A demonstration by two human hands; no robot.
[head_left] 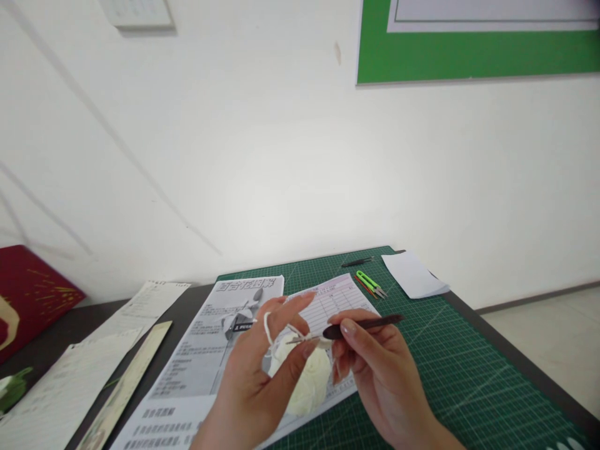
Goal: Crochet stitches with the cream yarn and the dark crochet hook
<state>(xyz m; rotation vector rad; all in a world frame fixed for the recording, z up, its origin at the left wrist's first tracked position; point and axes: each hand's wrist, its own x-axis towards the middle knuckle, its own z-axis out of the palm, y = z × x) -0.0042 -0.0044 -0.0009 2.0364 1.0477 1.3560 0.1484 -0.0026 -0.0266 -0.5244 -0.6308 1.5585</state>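
My right hand [382, 369] grips a crochet hook [370, 324] by its dark brown handle, thumb on top. The thin metal shaft points left to the fingertips of my left hand [253, 375]. White yarn [267, 328] loops over a raised finger of that hand, and its thumb and another finger pinch the yarn by the hook's tip. How the yarn sits on the hook is too small to make out. Behind and below the fingers lies a cream-white ball of yarn [309, 384] on the papers, partly hidden by my left hand.
Printed sheets [187, 362] and a ruled form [344, 294] lie on the green cutting mat [469, 369]. Green thread snips [368, 281], dark tweezers [357, 262] and white paper [412, 275] lie further back. At left are handwritten sheets [60, 394], a ruler-like strip [131, 381] and a red board [32, 294].
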